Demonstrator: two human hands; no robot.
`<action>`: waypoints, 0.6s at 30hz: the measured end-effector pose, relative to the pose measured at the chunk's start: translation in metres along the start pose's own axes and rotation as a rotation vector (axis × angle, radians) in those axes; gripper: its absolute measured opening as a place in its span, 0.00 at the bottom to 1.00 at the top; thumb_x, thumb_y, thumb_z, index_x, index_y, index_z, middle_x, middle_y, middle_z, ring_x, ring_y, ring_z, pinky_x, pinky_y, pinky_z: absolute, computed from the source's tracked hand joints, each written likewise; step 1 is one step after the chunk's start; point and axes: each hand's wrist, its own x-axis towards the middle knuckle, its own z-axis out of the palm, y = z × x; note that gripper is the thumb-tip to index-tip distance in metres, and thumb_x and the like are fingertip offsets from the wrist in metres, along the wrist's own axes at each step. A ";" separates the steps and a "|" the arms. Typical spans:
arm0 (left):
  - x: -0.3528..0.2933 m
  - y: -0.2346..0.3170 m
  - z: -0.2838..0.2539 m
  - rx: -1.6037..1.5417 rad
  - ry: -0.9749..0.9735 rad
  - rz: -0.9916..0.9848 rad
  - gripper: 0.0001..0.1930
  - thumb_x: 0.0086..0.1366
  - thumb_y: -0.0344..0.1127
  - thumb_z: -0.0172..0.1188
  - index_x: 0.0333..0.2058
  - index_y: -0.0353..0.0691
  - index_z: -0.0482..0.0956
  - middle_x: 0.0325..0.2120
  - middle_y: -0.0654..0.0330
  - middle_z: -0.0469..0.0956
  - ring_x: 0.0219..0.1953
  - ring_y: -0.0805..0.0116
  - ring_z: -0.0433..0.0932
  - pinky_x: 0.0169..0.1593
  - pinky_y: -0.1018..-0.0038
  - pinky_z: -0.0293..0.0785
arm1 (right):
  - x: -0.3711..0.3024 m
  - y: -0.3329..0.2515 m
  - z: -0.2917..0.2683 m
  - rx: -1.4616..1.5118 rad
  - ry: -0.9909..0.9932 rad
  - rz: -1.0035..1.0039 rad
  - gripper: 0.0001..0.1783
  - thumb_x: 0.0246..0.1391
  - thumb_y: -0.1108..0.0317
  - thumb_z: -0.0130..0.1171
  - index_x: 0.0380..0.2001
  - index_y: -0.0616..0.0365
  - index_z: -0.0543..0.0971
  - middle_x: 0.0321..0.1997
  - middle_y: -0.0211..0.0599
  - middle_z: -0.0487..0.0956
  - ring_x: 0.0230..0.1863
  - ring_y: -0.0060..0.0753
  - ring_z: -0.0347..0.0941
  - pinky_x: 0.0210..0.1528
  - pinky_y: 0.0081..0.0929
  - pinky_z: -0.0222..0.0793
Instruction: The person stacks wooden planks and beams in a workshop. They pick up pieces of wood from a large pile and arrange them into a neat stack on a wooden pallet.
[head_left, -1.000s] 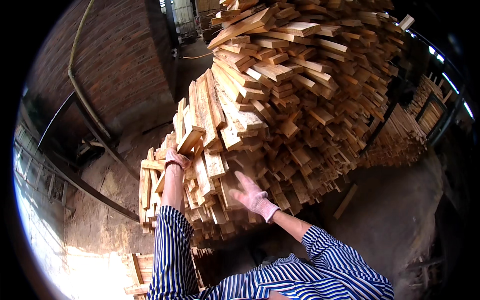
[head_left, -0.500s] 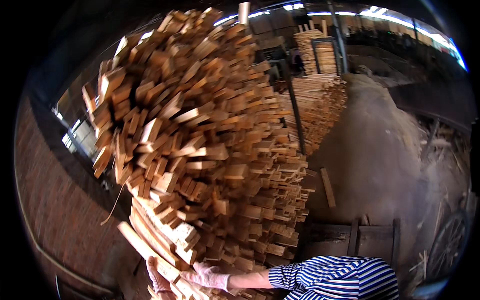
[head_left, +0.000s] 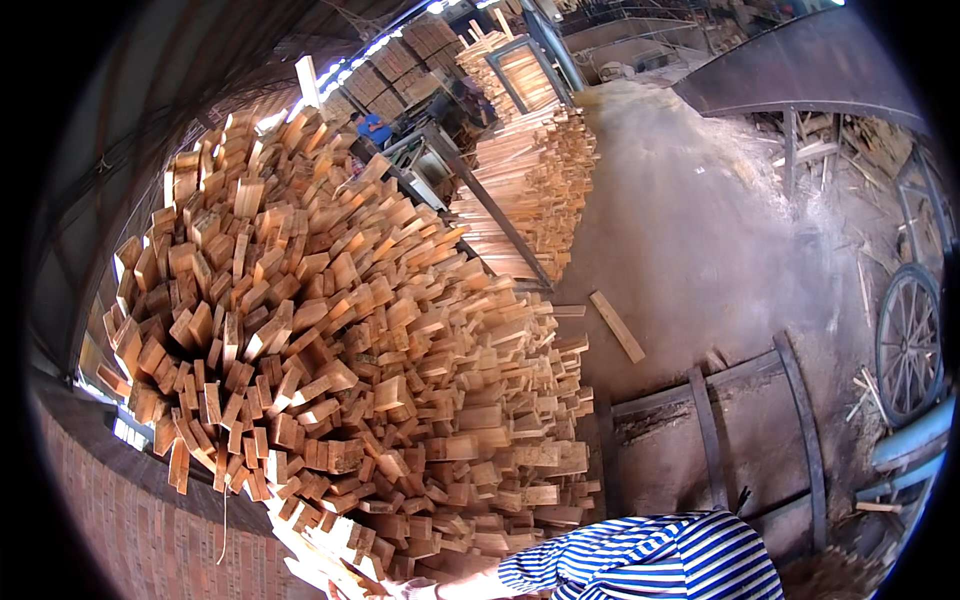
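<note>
A big stack of cut wooden sticks [head_left: 330,380], their ends facing me, fills the left and middle of the view. My right arm, in a blue-and-white striped sleeve, comes in from the lower right. My right hand [head_left: 412,588] shows only in part at the lower edge, beside pale wooden strips [head_left: 325,545] at the stack's near end. Its fingers are too cut off to show whether they hold anything. My left hand is out of the picture.
A metal-barred frame [head_left: 708,440] lies right of the stack, near a loose stick [head_left: 617,327] on the floor. Farther right stands a spoked wheel [head_left: 908,335]. Another wood pile [head_left: 525,190] and a slanting post [head_left: 490,205] are behind. A brick wall [head_left: 150,520] borders the left.
The view has tilted and shifted, so the stack sits lower and farther left. Both gloved hands were at a pale wooden strip; now the left is gone and the right is mostly cut off.
</note>
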 end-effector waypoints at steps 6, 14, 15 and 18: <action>0.012 -0.005 0.006 0.939 0.071 0.568 0.16 0.71 0.39 0.55 0.54 0.41 0.75 0.44 0.62 0.76 0.45 0.69 0.75 0.49 0.73 0.73 | 0.002 0.000 -0.016 0.159 -0.064 0.061 0.27 0.71 0.49 0.44 0.69 0.40 0.65 0.45 0.43 0.68 0.42 0.37 0.64 0.38 0.41 0.58; -0.015 0.025 0.004 1.701 0.311 1.021 0.23 0.69 0.42 0.60 0.58 0.36 0.75 0.53 0.61 0.76 0.54 0.70 0.73 0.59 0.75 0.67 | -0.011 -0.012 -0.015 0.533 -0.194 0.267 0.28 0.71 0.47 0.45 0.69 0.43 0.65 0.54 0.42 0.69 0.52 0.38 0.65 0.50 0.45 0.62; -0.019 0.036 -0.001 1.710 0.348 1.066 0.24 0.69 0.43 0.61 0.58 0.36 0.75 0.54 0.61 0.77 0.56 0.70 0.73 0.60 0.76 0.67 | -0.009 -0.014 -0.009 0.614 -0.235 0.336 0.29 0.71 0.47 0.45 0.69 0.44 0.65 0.55 0.42 0.69 0.54 0.39 0.65 0.52 0.46 0.62; -0.028 0.051 -0.028 1.684 0.441 1.153 0.27 0.68 0.44 0.63 0.60 0.34 0.75 0.57 0.60 0.77 0.59 0.70 0.73 0.64 0.76 0.64 | 0.011 -0.020 0.000 0.883 -0.340 0.599 0.29 0.71 0.46 0.45 0.69 0.45 0.65 0.59 0.42 0.70 0.58 0.39 0.65 0.57 0.47 0.63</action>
